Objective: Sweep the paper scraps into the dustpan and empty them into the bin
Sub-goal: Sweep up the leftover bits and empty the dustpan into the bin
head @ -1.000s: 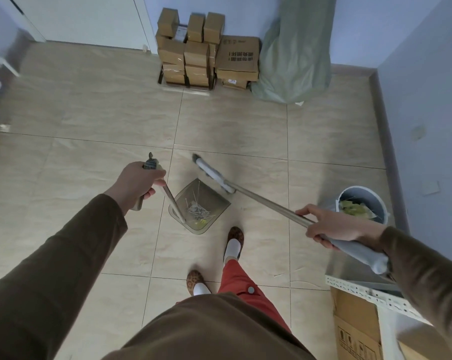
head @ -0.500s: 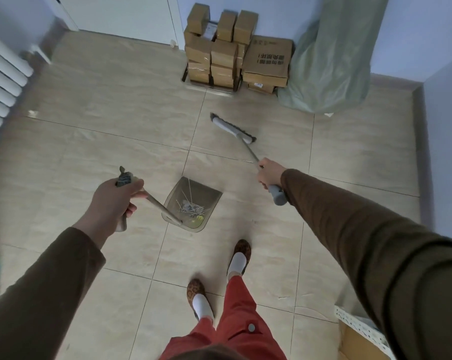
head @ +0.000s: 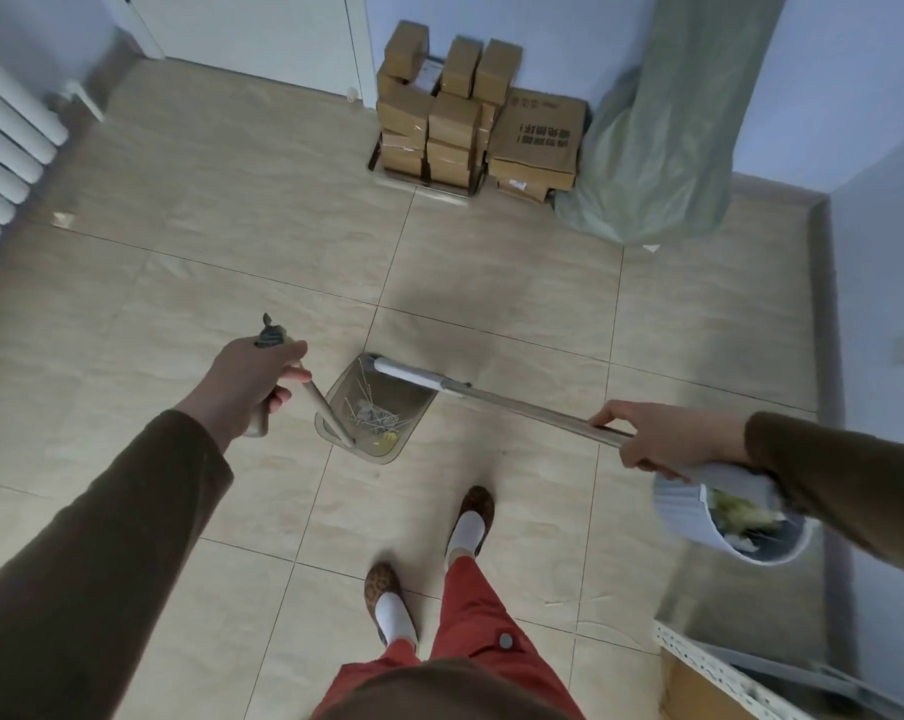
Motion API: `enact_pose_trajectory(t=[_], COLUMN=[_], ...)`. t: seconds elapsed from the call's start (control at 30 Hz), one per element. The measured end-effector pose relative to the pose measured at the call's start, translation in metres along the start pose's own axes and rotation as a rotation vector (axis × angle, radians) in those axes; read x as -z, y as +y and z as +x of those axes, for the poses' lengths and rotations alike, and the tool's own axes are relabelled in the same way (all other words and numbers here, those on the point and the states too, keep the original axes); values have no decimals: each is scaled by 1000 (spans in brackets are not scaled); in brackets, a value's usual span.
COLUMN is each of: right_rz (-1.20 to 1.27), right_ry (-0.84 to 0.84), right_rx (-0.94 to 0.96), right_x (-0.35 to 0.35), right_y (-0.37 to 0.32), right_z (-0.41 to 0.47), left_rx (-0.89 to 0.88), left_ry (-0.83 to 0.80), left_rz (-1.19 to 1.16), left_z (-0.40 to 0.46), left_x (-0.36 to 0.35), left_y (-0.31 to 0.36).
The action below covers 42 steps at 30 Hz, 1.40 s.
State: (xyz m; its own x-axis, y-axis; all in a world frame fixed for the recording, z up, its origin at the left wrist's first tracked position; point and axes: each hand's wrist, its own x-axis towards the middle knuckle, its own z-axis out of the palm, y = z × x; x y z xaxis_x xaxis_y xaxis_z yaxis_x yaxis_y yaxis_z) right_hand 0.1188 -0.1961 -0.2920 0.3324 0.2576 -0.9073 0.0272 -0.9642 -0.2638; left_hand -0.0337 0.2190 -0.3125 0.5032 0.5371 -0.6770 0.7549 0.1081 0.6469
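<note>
Down on the tiled floor [head: 232, 210], the dustpan [head: 382, 407] holds the paper scraps [head: 380, 419], its handle gripped by the left hand [head: 247, 379]. Her right hand [head: 663, 433] grips the broom [head: 491, 400], whose head rests at the pan's mouth; the bin [head: 699, 517] stands just beside that hand.

Bin [head: 699, 517] — blurred, partly behind the right sleeve [head: 844, 491].
</note>
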Motion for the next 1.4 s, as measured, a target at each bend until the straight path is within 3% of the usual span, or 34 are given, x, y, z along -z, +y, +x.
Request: enact_pose_trajectory(t=[0.1,0.23,0.4,0.67,0.87,1.0,1.23,1.4], right_rz=[-9,-86,-127,13,3,-20,142,418], right_ry=[76,149,58,110,199,106,112,180], right_rx=[11,54,43,3,43,65,0,-20], right_x=[-15,-43,-99,-111,-135,-149,-188,-229], right_y=[8,-16,-36,16,-40,-62,15,39], right_z=[-15,28,67,-35,28,52,-27,-53], left_rx=[28,33,37,52,51,62,99,163], left_ry=[-24,-35,-59,-110,-131,-122,-218,-315], left_rz=[3,15,53,6,47,51,-37,-200], left_z=[1,1,3,-1,-3,-6,-11,-18], left_x=[6,12,21,29,30,33,31,23], left_y=[-3,-9,-18,-33,-41,-52,-60,-61])
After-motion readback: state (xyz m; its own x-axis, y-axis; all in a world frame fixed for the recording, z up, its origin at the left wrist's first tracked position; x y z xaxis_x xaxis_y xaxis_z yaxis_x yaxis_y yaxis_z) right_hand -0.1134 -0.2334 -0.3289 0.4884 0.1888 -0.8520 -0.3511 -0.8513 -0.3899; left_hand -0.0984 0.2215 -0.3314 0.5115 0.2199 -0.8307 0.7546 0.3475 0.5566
